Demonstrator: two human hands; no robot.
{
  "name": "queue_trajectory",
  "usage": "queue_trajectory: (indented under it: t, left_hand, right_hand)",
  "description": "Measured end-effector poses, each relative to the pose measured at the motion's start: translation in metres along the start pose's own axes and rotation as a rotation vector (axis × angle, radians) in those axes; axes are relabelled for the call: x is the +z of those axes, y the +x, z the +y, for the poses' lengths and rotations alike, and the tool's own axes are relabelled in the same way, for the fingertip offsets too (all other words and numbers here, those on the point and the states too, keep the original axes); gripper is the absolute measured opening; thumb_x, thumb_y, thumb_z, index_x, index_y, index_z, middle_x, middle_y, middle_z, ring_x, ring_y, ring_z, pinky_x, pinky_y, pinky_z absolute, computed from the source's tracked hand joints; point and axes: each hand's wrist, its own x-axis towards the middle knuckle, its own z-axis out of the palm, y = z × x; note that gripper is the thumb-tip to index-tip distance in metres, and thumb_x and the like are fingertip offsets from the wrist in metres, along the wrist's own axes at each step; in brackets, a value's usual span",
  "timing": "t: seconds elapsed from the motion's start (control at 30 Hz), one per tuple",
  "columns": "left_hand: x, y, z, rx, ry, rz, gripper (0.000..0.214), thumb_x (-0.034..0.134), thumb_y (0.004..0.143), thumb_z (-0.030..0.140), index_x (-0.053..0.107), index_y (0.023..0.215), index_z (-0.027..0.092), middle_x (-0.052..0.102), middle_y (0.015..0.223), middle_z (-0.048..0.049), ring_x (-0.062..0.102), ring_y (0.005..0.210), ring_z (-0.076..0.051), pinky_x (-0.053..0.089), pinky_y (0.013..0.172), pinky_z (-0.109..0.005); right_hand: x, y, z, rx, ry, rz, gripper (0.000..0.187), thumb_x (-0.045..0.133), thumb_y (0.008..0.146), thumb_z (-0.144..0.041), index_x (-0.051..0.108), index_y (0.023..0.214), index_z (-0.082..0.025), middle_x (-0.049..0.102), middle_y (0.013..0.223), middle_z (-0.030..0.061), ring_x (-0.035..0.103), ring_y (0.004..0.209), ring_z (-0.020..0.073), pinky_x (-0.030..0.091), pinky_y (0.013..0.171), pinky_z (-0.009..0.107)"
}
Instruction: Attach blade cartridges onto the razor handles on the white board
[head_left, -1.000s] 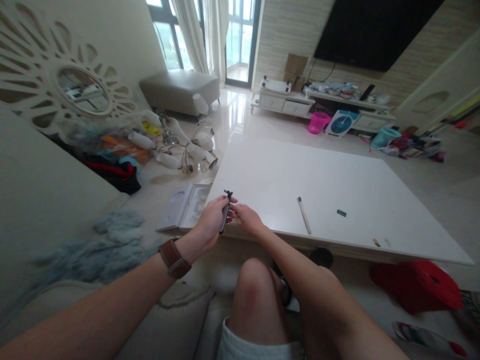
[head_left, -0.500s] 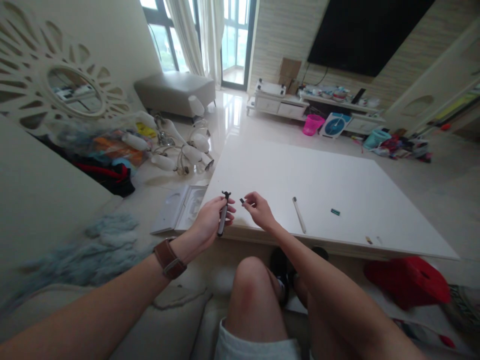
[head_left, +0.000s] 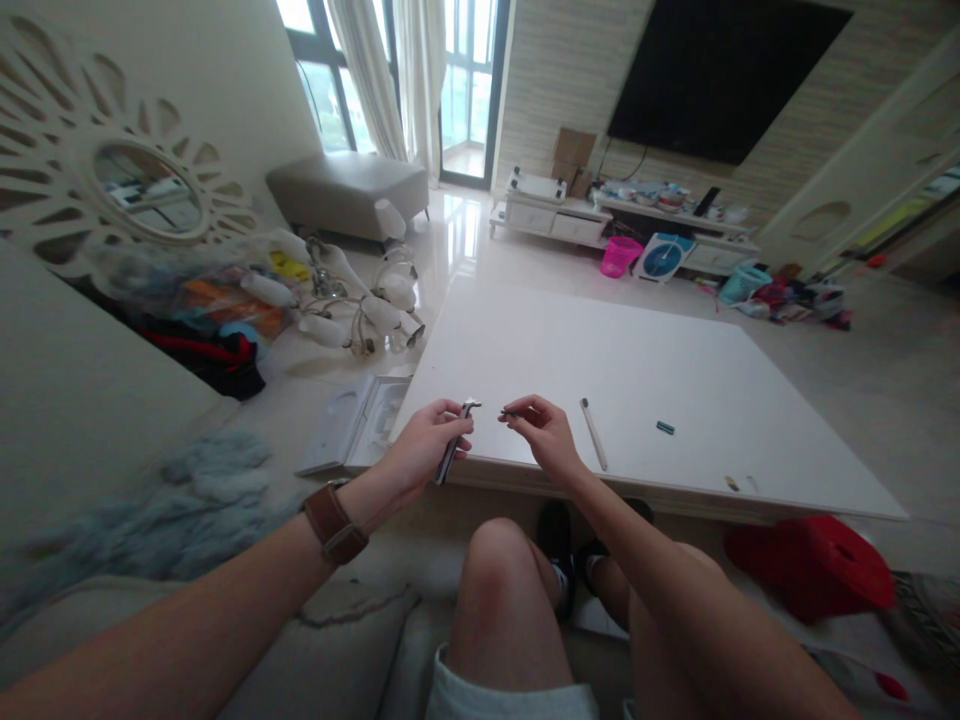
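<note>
My left hand is closed around the slim grey and black handle of a razor, held slanting at the table's near edge with its forked top turned to the right. A short gap to the right, my right hand pinches a small dark piece, which looks like a razor head, between thumb and fingertips. The two pieces do not touch. Beyond my right hand a pale toothbrush with a dark head lies on the white table. Farther right lies a small green piece.
An open white box sits by the table's left edge. Small bits lie near its front right. A chandelier with several shades is on the floor at left. A red stool-like object stands at front right.
My right hand has moved slightly right with the small dark piece, widening the gap. The razor's forked top has tilted to the right in my left hand.
</note>
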Motion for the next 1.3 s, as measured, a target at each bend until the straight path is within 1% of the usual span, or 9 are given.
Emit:
queue_trajectory:
  t: [0.17,0.3,0.4,0.53,0.63,0.8,1.07,1.2,1.3]
  left_hand:
    - [-0.001,0.001,-0.001,0.042,0.085,-0.053,0.019,0.071,0.065,0.025,0.059,0.078,0.018,0.058,0.07,0.0021,0.054,0.062,-0.011,0.037,0.058,-0.024]
    - [-0.001,0.001,-0.001,0.035,0.122,-0.057,0.013,0.065,0.069,0.028,0.063,0.076,0.017,0.064,0.076,-0.0015,0.053,0.063,-0.012,0.035,0.059,-0.025]
    - [-0.001,0.002,-0.002,0.024,0.12,-0.08,0.02,0.06,0.075,0.036,0.065,0.076,0.017,0.066,0.077,-0.0039,0.052,0.063,-0.013,0.035,0.059,-0.026]
    - [-0.001,0.003,-0.003,0.056,0.148,-0.13,0.029,0.054,0.082,0.043,0.067,0.077,0.017,0.064,0.073,-0.0042,0.05,0.059,-0.013,0.035,0.057,-0.026]
    - [-0.001,0.003,-0.003,0.071,0.178,-0.141,0.031,0.055,0.082,0.043,0.067,0.075,0.016,0.063,0.069,-0.0042,0.049,0.056,-0.013,0.034,0.055,-0.026]
    - [-0.001,0.003,-0.002,0.077,0.176,-0.138,0.029,0.057,0.081,0.042,0.067,0.073,0.016,0.065,0.071,-0.0057,0.054,0.059,-0.014,0.038,0.059,-0.026]
    - [0.001,0.004,-0.001,0.11,0.081,-0.155,0.024,0.061,0.075,0.037,0.066,0.064,0.017,0.066,0.069,-0.0077,0.058,0.066,-0.018,0.044,0.066,-0.029]
    - [0.003,0.002,0.001,0.139,0.092,-0.141,0.022,0.063,0.073,0.036,0.065,0.06,0.018,0.066,0.067,-0.0068,0.058,0.069,-0.02,0.045,0.071,-0.031]
    - [0.003,0.0,0.003,0.142,0.104,-0.129,0.021,0.062,0.073,0.034,0.065,0.059,0.019,0.066,0.067,-0.0068,0.058,0.07,-0.021,0.044,0.071,-0.031]
  right_hand:
    - [0.009,-0.005,-0.013,-0.037,0.086,-0.004,0.015,0.076,0.078,-0.029,0.068,0.086,-0.019,0.074,0.083,0.004,0.072,0.084,0.0209,0.055,0.071,0.031]
    - [0.012,-0.01,-0.016,-0.092,0.068,0.0,0.015,0.078,0.077,-0.029,0.071,0.087,-0.02,0.075,0.095,0.0065,0.072,0.09,0.0212,0.056,0.076,0.034]
    - [0.012,-0.012,-0.016,-0.12,0.056,0.0,0.013,0.078,0.077,-0.029,0.073,0.087,-0.021,0.075,0.098,0.0064,0.071,0.091,0.0212,0.056,0.077,0.035]
    - [0.011,-0.013,-0.016,-0.151,0.067,-0.006,0.01,0.078,0.079,-0.028,0.074,0.086,-0.023,0.074,0.099,0.0063,0.07,0.093,0.021,0.055,0.076,0.035]
    - [0.011,-0.013,-0.016,-0.195,0.025,-0.006,0.007,0.077,0.08,-0.029,0.074,0.085,-0.024,0.072,0.098,0.0062,0.067,0.092,0.0201,0.054,0.071,0.033]
    - [0.011,-0.013,-0.017,-0.249,-0.043,-0.003,0.003,0.075,0.082,-0.028,0.074,0.083,-0.025,0.065,0.085,0.0031,0.061,0.079,0.0159,0.047,0.061,0.028]
    - [0.01,-0.013,-0.016,-0.283,-0.084,-0.007,0.003,0.073,0.084,-0.029,0.074,0.085,-0.026,0.066,0.091,0.0043,0.062,0.085,0.0175,0.048,0.064,0.03]
    - [0.01,-0.013,-0.016,-0.284,-0.097,-0.005,0.003,0.072,0.084,-0.029,0.073,0.086,-0.026,0.068,0.091,0.0044,0.064,0.087,0.0182,0.049,0.065,0.03]
    - [0.01,-0.014,-0.017,-0.274,-0.093,-0.016,0.004,0.072,0.085,-0.028,0.073,0.088,-0.026,0.071,0.096,0.005,0.066,0.092,0.0195,0.051,0.068,0.031]
